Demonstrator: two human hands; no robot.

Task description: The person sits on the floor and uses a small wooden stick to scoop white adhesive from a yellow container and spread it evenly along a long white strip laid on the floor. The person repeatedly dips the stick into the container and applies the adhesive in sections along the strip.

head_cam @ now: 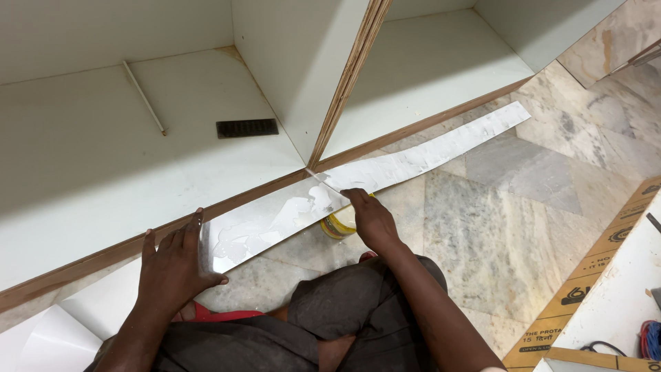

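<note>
A long white laminate strip (413, 157), wet with glue on its upper face, runs along the front of a white cabinet's brown plywood edge (227, 200). My left hand (172, 265) grips the strip near its left part, thumb under it and fingers resting on the cabinet edge. My right hand (368, 217) presses fingertips on the strip's middle, near the upright plywood divider (348, 79). A yellow glue container (337, 224) stands on the floor partly hidden under my right hand.
A white rod (143, 96) and a dark vent grille (246, 128) lie on the cabinet shelf. Marble floor (523, 200) spreads to the right. Brown cardboard (599, 269), a white board (623, 296) and cables (647, 341) sit at the right edge. White sheets (55, 337) lie bottom left.
</note>
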